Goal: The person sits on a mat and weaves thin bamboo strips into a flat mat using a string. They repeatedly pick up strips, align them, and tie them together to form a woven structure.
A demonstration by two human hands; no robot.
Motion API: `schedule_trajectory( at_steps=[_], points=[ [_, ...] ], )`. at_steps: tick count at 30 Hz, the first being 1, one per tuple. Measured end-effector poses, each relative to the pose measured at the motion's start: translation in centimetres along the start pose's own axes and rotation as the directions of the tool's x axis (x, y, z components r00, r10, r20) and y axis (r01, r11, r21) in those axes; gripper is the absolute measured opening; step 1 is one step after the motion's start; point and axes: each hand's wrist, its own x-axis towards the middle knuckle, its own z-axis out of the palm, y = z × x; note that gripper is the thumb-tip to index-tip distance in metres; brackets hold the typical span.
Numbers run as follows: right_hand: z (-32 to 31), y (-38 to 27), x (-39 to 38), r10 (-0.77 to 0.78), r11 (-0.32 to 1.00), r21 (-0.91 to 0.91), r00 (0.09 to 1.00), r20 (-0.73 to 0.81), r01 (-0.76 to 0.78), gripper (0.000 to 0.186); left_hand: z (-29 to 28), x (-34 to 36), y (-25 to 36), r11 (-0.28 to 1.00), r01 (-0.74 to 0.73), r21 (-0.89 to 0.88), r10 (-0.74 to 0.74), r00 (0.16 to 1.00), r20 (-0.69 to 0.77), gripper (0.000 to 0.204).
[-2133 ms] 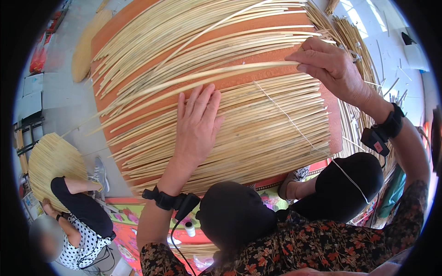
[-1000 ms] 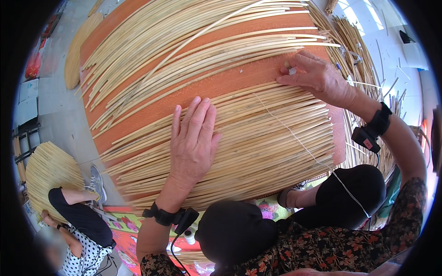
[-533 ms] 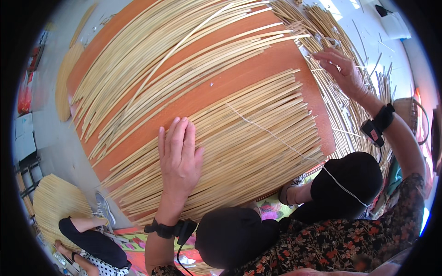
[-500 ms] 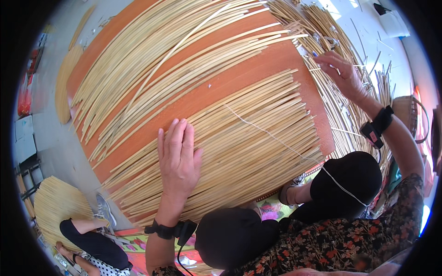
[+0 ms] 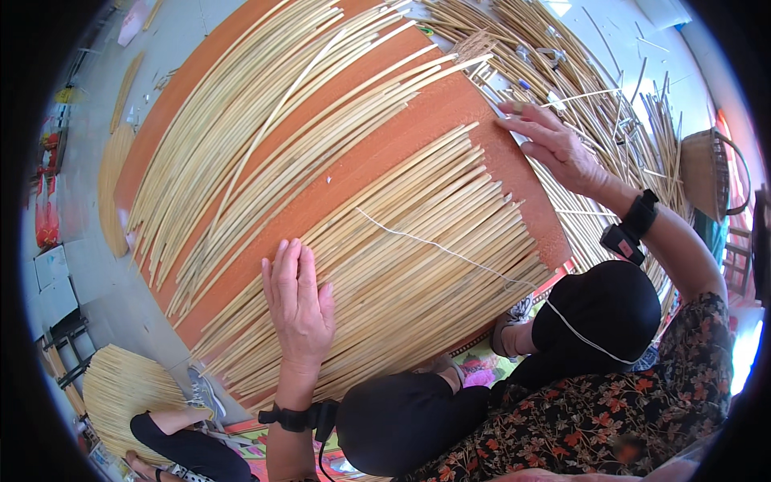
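- On the orange board (image 5: 377,165) in front of me, two wide bands of pale bamboo strips are lying side by side, with a bare orange stripe running between them.
- I am pressing my left hand (image 5: 299,309) flat onto the near band of strips (image 5: 418,249), palm down, fingers stretched out and held close together; it is gripping nothing.
- I am reaching my right hand (image 5: 554,145) out to the far right corner of the board, fingers spread open and loose, the fingertips resting at the board's edge where the loose sticks (image 5: 594,104) are piling up. I cannot tell whether it is pinching a single strip there.
- A thin white string (image 5: 438,245) is trailing across the near band, running from its middle toward my knees.
- The far band of strips (image 5: 265,136) is fanning out toward the upper left, well apart from both hands.
- A woven basket (image 5: 711,173) is standing to the right, beyond the stick pile.
- Another person (image 5: 181,446) in dark sleeves is sitting at the lower left, beside a separate fan of strips (image 5: 120,394) on the grey floor (image 5: 104,297).
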Motion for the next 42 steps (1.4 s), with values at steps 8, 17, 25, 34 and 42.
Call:
schedule_trajectory(
  at_steps=[8,17,25,34,42],
  points=[
    [0.8,-0.2,1.3,0.053,0.999,0.001,0.996,0.075,-0.054,0.049,0.0,0.1,0.0,1.0,-0.004,0.0,0.004,1.0,0.014,0.058],
    [1.2,0.3,2.8,-0.091,0.993,-0.072,0.995,0.034,0.093,0.042,0.2,0.2,0.0,1.0,-0.016,-0.023,0.016,1.0,-0.011,0.058],
    [1.6,-0.3,3.7,-0.058,0.992,-0.109,0.996,0.067,0.065,0.053,-0.1,0.2,-0.1,0.998,0.001,-0.057,-0.002,1.0,-0.024,0.061],
    [2.1,-0.1,4.0,-0.06,0.998,0.013,0.996,0.067,0.059,0.054,0.1,0.1,0.1,0.998,0.023,-0.056,-0.025,0.999,-0.046,0.062],
    [3.1,0.1,3.8,-0.068,0.997,0.03,0.998,-0.014,0.068,0.052,-0.2,0.3,0.2,0.996,0.025,-0.083,-0.031,0.997,-0.07,0.061]
  ],
)
